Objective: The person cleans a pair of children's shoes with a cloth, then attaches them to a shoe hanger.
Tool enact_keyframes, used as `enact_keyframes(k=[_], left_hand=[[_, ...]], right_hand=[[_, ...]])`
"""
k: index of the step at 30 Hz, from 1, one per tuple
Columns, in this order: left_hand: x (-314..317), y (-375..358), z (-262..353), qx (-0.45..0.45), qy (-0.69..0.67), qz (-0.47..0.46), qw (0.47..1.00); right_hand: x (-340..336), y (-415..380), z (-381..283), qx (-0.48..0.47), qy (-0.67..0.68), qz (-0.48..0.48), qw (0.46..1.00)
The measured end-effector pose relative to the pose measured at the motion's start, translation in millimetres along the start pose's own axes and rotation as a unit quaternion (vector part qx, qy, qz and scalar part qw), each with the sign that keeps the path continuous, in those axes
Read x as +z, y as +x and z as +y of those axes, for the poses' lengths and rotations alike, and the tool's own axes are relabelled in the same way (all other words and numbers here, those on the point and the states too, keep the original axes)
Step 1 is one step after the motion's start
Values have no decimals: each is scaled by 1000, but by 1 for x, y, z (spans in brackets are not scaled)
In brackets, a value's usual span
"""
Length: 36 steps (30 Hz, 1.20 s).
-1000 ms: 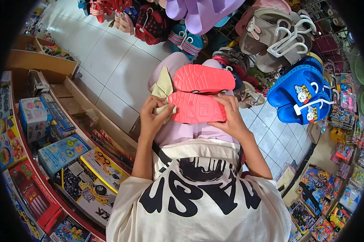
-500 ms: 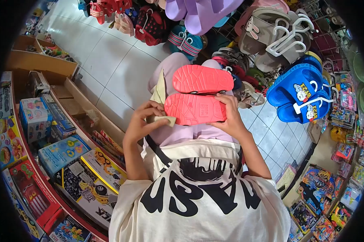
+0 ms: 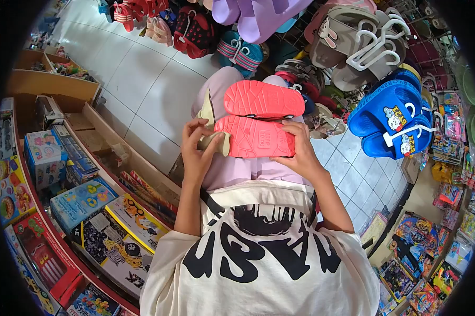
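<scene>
The nearer pink sandal [image 3: 254, 137] sits sole-up between my right hand [image 3: 300, 154], gripping one end, and my left hand [image 3: 197, 150], pinching a cloth [image 3: 206, 109] at the other. Its embossed writing is too small to read. My left is farther forward than half a second ago. Left of it, a box [image 3: 111, 243] reads "3+".

"What's over on the right?"
"Blue slippers [image 3: 369, 121], and above them grey ones [image 3: 348, 23] with a white hanger [image 3: 359, 59]."
"And top middle?"
"Purple slippers [image 3: 256, 21], with a striped teal pair [image 3: 254, 51] just below."
"Left side?"
"Toy boxes [image 3: 82, 203] on a shelf [image 3: 53, 80], white tiles [image 3: 142, 79] beside it."
"Bottom right?"
"Toy packets [image 3: 419, 231], lots of colours."
</scene>
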<state>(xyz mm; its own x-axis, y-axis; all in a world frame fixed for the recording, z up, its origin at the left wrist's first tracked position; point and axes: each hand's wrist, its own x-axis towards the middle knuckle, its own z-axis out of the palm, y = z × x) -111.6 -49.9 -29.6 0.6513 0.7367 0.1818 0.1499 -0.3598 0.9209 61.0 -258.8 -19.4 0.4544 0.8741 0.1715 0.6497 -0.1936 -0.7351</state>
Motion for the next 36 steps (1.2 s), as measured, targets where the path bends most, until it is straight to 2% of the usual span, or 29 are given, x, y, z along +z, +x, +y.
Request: enact_keyframes(k=[5, 8, 11, 14, 18, 21, 22, 25, 27, 29, 31, 32, 35, 36], left_hand=[[11, 17, 1, 3, 27, 45, 999], [12, 18, 5, 8, 45, 32, 998], [11, 9, -7, 46, 114, -36, 992], [10, -10, 10, 43, 240, -111, 963], [21, -26, 24, -13, 337, -73, 939], [15, -20, 19, -36, 220, -100, 970], [11, -17, 20, 18, 227, -58, 972], [-18, -12, 10, -174, 77, -49, 981], [-44, 0, 19, -168, 23, 50, 984], [-70, 9, 38, -142, -40, 96, 984], [-88, 13, 72, -155, -209, 70, 963], [-93, 13, 85, -154, -219, 66, 961], [-70, 26, 128, -256, -350, 105, 895], [-63, 31, 131, -283, -339, 46, 896]], right_hand=[[1, 0, 1, 0, 0, 2, 1000], [1, 1, -1, 0, -8, 2, 1000], [1, 1, 0, -5, -11, 5, 1000], [3, -2, 0, 2, -5, 10, 1000], [4, -4, 0, 1, -6, 20, 1000], [4, -2, -1, -3, -1, 21, 1000], [4, -2, 0, -3, 2, 22, 1000], [4, -3, 0, 5, 12, 29, 999], [3, -1, 0, 1, 3, 24, 1000], [2, -2, -2, 4, 0, 18, 1000], [0, 0, -2, 8, 3, 13, 1000], [1, 0, -2, 5, 4, 14, 1000], [2, 1, 0, -2, 11, 15, 1000], [2, 0, -1, -1, 14, 14, 1000]])
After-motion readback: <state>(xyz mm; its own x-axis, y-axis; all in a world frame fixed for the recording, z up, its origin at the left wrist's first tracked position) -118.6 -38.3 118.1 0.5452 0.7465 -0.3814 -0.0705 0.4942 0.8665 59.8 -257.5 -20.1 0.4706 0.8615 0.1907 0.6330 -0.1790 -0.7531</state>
